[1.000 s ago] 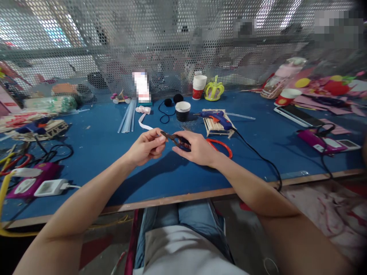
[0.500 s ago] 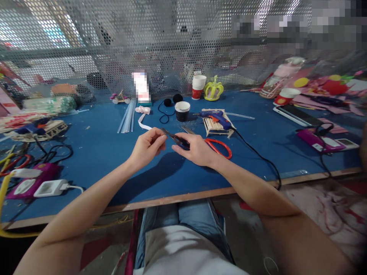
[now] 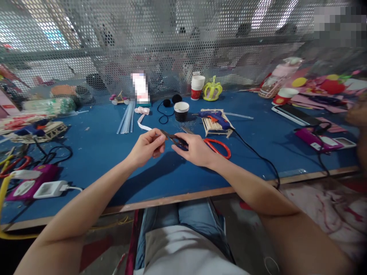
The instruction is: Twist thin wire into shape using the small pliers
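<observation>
Inside R hand [image 3: 197,150], 1 pr pliers [image 3: 172,136]

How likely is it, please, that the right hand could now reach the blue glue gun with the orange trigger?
Probably yes: the glue gun lies near the right hand on a pale slatted wooden stand, the way seemingly free, but the dark metal plier-like tool in that hand may need setting down.

A blurred shape [image 3: 357,114] reaches further in at the right edge

On the blue table [image 3: 97,147] lie clear sticks [image 3: 126,118], a wooden rack [image 3: 208,124], a dark cup [image 3: 181,115] and, seemingly, red-handled scissors [image 3: 219,141]
</observation>
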The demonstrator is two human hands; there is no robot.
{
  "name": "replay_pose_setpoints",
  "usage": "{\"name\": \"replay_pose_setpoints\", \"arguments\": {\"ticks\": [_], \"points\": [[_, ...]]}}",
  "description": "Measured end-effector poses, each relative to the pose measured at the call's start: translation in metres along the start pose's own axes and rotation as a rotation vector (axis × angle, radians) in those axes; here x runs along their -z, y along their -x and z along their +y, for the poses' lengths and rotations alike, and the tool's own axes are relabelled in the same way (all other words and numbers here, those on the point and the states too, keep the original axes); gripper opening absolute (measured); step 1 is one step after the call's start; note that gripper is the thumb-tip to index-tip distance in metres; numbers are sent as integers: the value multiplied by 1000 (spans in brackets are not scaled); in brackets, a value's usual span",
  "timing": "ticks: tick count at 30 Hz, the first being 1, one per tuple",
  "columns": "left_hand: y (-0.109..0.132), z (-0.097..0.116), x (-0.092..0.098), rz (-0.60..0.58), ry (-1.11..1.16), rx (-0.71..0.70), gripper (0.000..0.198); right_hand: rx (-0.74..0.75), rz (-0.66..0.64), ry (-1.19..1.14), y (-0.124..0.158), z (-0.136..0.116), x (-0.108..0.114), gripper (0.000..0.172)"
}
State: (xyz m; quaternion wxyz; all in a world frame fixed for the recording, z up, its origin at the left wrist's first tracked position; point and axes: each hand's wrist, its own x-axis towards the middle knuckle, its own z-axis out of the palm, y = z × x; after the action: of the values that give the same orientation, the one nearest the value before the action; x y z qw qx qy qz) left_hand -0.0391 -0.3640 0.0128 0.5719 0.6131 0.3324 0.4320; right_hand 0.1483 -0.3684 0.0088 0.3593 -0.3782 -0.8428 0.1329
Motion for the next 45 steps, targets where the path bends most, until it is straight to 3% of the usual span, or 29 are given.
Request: {"name": "replay_pose_setpoints", "arguments": {"ticks": [5,9,12,16,22,28,33,36,39,42,45], "points": [[-5,-4,4,133,-161,-54,18,-82,-45,22,-2,3,0,37],[-14,-3,19,312,27,-67,12,-186,-109,51,-3,8,1,53],[-21,-4,31,396,162,-54,8,-244,-180,80,-2,10,-2,52],[-27,-11,43,444,168,-39,11,-140,-242,113,-3,5,-8,48],[-32,-11,56,577,63,-222,15,24,-324,438,-16,5,-24,52],[-31,-11,57,519,-54,-228,16,125,-417,450,-21,20,-45,58],[-26,-14,51,485,-310,-248,18,33,-368,480,-28,26,-49,57],[-26,-10,53,497,-338,-245,19,63,-351,385,-35,16,-39,57],[-28,-7,60,554,-188,-250,19,159,-325,153,-52,3,-12,58],[-31,-10,65,580,-103,-232,21,97,-114,86,-85,0,29,50],[-35,-17,61,471,-307,-128,24,1,50,189,-125,9,66,43]]}}
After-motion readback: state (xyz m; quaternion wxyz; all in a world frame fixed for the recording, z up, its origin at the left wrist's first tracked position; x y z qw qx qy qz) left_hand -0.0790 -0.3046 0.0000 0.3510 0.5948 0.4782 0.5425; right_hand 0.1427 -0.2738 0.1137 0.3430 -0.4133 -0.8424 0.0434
